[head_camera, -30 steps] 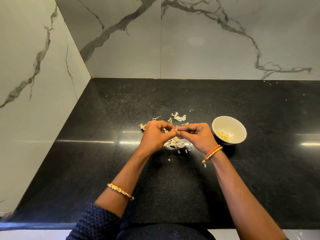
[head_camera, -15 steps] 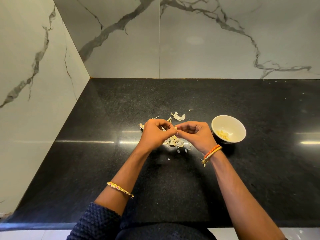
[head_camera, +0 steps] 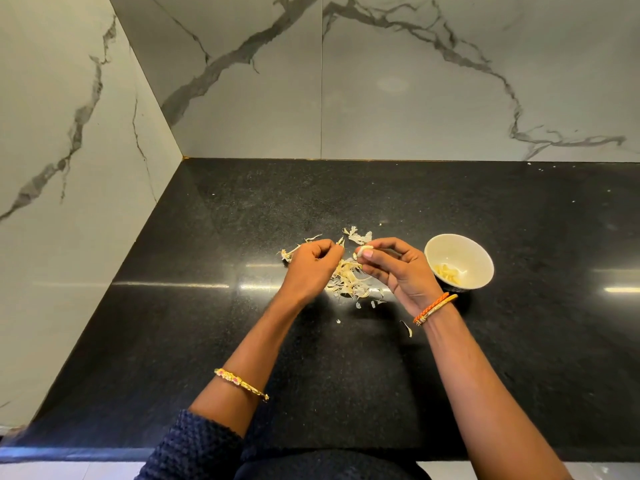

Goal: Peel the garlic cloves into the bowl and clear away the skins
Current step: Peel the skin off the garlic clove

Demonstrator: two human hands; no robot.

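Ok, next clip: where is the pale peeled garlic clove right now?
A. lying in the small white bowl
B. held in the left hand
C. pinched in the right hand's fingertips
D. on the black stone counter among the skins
C: the pale peeled garlic clove sits pinched in the fingertips of the right hand, left of the small white bowl and above the papery skins.
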